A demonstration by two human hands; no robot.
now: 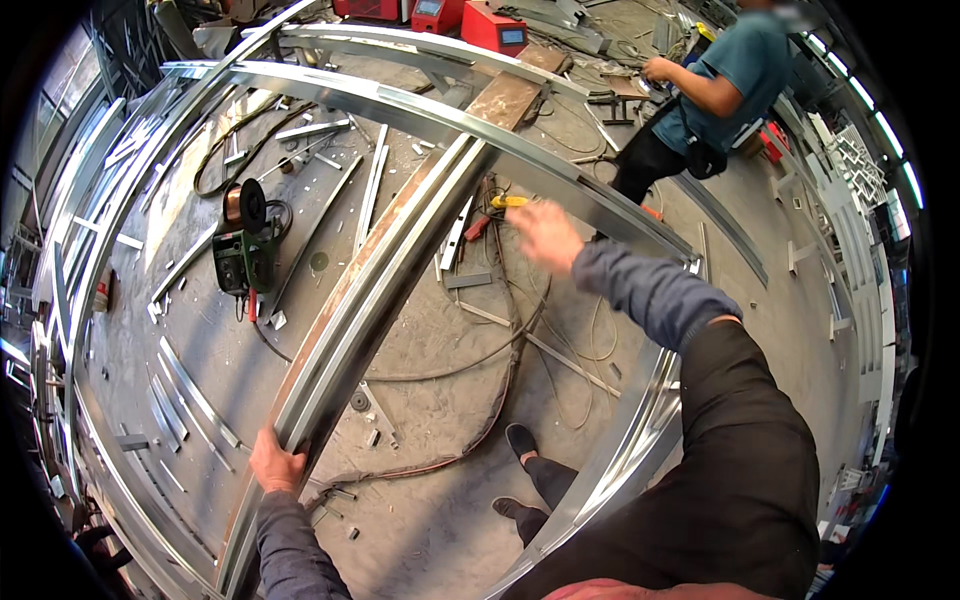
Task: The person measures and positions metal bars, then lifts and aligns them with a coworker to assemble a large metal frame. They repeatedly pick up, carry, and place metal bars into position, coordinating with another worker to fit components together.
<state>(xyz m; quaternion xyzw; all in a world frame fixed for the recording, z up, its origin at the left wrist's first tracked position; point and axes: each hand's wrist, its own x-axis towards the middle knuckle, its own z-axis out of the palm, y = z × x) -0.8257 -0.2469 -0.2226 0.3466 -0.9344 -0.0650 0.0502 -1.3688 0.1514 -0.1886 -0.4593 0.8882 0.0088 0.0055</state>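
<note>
My left hand point(277, 462) is closed over the edge of a long metal channel point(345, 340), which runs from the lower left up to a crossing rail. Its fingers wrap round the side and the thumb lies on the inner edge. My right hand point(545, 238) is stretched out below the silvery crossing rail point(440, 115), smeared by motion. A yellow tool-like piece point(510, 201) shows right at its fingertips; whether the fingers hold it is unclear. A red piece point(477, 228) lies close beside that, among cables.
A green machine point(243, 262) with a copper wire spool point(240, 207) stands on the littered floor to the left. Cables point(490, 420) and metal offcuts lie about. Red machines point(493, 28) stand at the back. A co-worker point(730, 90) in a teal shirt stands far right.
</note>
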